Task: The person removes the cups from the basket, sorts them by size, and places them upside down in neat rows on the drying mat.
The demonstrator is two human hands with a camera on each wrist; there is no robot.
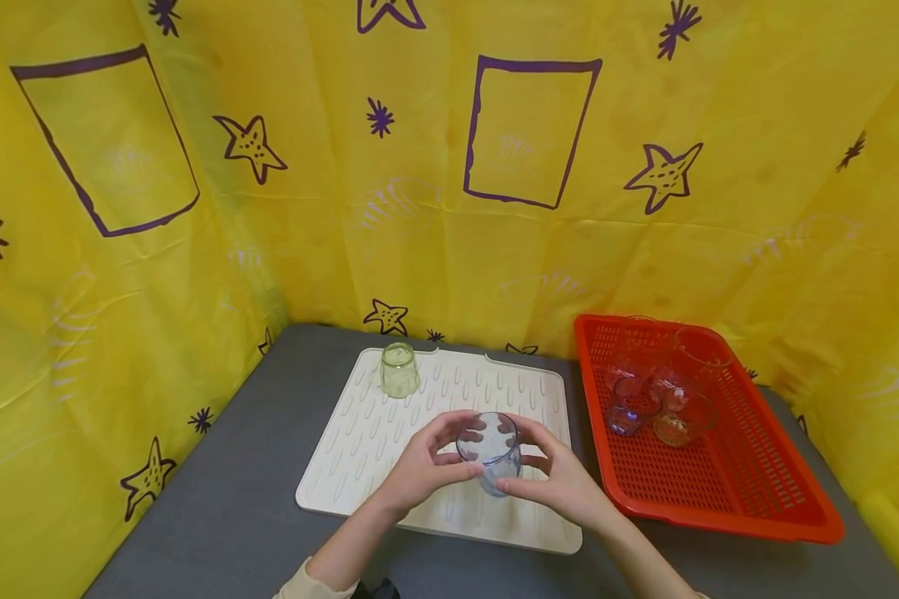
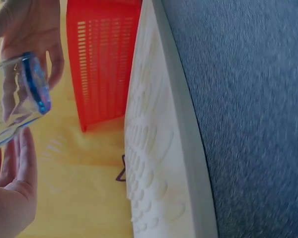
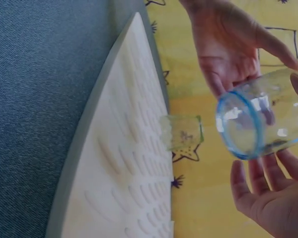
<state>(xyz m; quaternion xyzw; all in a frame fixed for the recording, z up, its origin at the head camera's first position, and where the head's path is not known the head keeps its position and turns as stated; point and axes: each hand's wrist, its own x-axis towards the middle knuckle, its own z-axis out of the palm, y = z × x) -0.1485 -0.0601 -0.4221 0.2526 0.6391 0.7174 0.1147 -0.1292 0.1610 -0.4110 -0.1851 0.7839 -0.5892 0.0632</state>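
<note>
A clear, blue-tinted drinking glass (image 1: 500,476) is held between both hands above the white ridged drying mat (image 1: 360,466). My left hand (image 1: 427,466) grips its left side, with the thumb toward the near face. On the opposite side my right hand (image 1: 558,478) holds it the same way. In the right wrist view a blue ring marks the lower end of the glass (image 3: 260,124), which is raised off the mat. A small green-tinted glass (image 1: 399,374) stands on the mat near its back left corner.
Right of the mat sits a red perforated plastic basket (image 1: 667,499). Several glasses lie toward its back left, among them a purple-blue one (image 1: 625,416) and an amber-tinted one (image 1: 674,428). A yellow patterned curtain (image 1: 330,225) encloses the grey table (image 1: 217,491) at the back and sides.
</note>
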